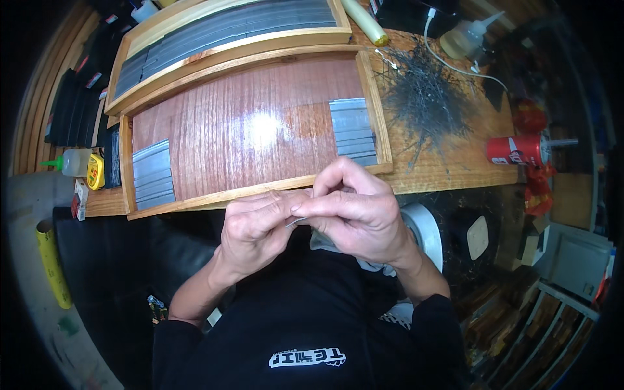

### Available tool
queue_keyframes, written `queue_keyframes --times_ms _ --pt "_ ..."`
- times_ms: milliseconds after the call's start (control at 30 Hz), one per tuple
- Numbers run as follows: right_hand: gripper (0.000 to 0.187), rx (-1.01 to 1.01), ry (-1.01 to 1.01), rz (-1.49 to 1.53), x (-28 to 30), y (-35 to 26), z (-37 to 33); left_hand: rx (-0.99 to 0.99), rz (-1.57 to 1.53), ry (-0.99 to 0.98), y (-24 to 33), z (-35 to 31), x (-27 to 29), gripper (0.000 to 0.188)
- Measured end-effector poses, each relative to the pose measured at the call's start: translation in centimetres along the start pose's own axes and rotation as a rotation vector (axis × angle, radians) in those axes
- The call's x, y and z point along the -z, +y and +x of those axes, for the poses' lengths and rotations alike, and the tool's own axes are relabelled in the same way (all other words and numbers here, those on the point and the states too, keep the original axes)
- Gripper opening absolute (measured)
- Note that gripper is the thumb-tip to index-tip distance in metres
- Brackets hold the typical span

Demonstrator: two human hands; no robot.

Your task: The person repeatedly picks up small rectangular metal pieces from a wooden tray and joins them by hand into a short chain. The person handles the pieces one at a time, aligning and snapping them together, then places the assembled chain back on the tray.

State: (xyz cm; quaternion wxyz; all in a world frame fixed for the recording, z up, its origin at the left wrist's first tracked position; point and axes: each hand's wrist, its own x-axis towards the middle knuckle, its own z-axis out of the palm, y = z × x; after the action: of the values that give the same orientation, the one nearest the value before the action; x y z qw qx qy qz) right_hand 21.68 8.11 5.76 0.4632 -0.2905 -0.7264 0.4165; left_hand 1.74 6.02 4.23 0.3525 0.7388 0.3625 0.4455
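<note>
My left hand point(257, 227) and my right hand point(357, 211) meet in front of me, just over the near edge of a shallow wooden tray point(250, 190). Both are closed in a pinch, fingertips touching. Between them shows a sliver of a thin greyish strip point(297, 221); the fingers hide most of it. Inside the tray, grey flat strips point(153, 172) lie side by side at the left end. More grey strips point(353, 130) lie at the right end, with bare reddish wood between.
Behind stands a second wooden tray point(227, 49) with dark grey strips. A tangle of thin dark slivers point(426, 91) lies right of the trays, near a glue bottle point(465, 38) and white cable point(427, 29). A red can point(517, 149) is at right, a yellow tape measure point(95, 171) at left.
</note>
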Motion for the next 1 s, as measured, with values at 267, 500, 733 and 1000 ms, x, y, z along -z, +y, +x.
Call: queue_keyframes --times_ms 267,500,733,1000 --pt "0.014 -0.59 -0.016 0.183 -1.7 -2.1 -4.2 0.728 -0.687 -0.227 2.1 -3.6 -0.2 0.019" --pt "0.019 -0.959 0.193 0.869 -4.2 3.9 -7.3 1.103 -0.983 -0.208 -3.1 -4.3 -1.7 0.017" --pt "0.015 -0.957 0.178 0.841 -4.4 4.4 -7.3 1.058 -0.855 -0.235 -2.9 -4.4 -1.4 0.016" --pt "0.011 -0.935 0.149 0.914 -4.5 4.0 -7.3 1.074 -0.91 -0.241 -1.5 -3.9 -0.8 0.017"
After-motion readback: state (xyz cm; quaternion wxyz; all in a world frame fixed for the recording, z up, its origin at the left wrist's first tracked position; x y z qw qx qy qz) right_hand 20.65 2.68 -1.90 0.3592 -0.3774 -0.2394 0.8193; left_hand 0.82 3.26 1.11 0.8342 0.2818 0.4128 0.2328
